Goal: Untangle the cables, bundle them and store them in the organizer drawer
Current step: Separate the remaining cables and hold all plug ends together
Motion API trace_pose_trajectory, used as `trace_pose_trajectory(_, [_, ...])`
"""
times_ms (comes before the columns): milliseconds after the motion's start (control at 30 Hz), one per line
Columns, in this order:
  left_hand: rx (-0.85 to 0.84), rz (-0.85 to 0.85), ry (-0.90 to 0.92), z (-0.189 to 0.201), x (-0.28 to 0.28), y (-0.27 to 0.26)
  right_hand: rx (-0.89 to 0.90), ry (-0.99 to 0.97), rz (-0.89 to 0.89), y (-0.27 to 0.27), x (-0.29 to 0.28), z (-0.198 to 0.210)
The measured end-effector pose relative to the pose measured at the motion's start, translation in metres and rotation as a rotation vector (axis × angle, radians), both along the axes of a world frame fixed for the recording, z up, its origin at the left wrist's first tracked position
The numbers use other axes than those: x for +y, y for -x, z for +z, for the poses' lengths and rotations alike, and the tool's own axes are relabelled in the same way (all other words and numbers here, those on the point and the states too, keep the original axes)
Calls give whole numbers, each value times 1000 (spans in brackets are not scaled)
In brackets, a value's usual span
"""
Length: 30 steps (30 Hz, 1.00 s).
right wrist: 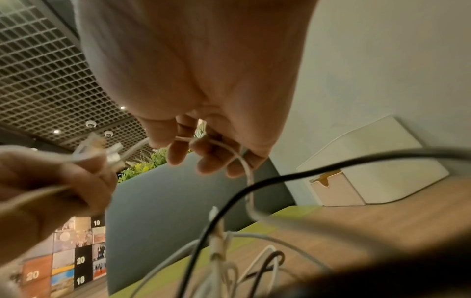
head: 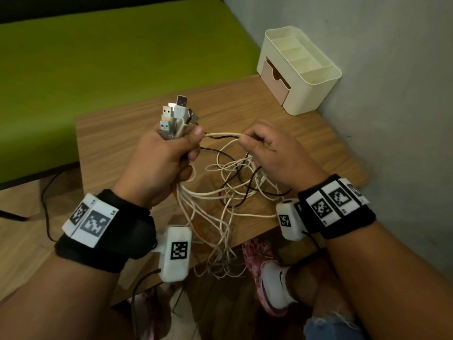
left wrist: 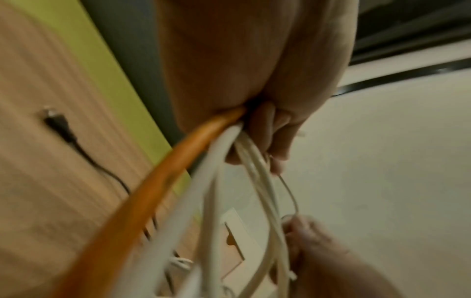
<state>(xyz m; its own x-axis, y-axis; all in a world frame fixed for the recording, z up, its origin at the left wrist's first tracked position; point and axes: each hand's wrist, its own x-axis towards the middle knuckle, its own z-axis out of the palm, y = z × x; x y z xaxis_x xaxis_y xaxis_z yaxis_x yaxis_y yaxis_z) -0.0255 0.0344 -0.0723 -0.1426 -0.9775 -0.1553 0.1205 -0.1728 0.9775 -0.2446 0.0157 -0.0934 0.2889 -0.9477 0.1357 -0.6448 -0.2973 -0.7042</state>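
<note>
In the head view, my left hand (head: 161, 163) was in the centre of the frame, clenched around a bunch of plug ends (head: 175, 116), mostly flat metal USB heads in white and grey plastic. My right hand (head: 272, 153), a little to the right, pinched one cream cable (head: 221, 135) between thumb and finger. Below both hands the tangled cables (head: 228, 192), thin, round and mostly white with a few dark ones, lay in loose loops on the wood-grain desk (head: 122, 133) and hung over its near edge. The organizer (head: 297, 69), smooth cream plastic with a pink drawer (head: 274, 81), stood in the upper right; the drawer looked partly pulled out.

In the left wrist view, blurred, my fingers (left wrist: 277, 141) gripped white strands and one thick orange cable (left wrist: 163, 181) near the centre.

In the right wrist view, my fingertips (right wrist: 178, 153) held the thin white strand in the centre, and a black cable (right wrist: 280, 177) curved across the right.

I judged this the untangling step: next I should draw that one strand slowly free through the loops.
</note>
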Motion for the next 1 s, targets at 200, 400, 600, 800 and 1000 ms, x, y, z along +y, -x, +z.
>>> trace_pose_trajectory(200, [-236, 291, 179, -16, -6, -1, 18, 88, -43, -8, -4, 1])
trace_pose_trajectory(400, [-285, 165, 324, -10, 2, 14, 112, 264, 82, -25, -5, -3])
trace_pose_trajectory(600, [-520, -19, 285, -9, -3, 13, 70, 256, 108, -31, -1, 10])
trace_pose_trajectory(800, [-330, 53, 198, 3, 1, 9, -34, 163, 42, -25, -1, 10])
trace_pose_trajectory(1000, [46, 155, 85, 6, -6, -14, 77, -138, 24, -19, -6, -2])
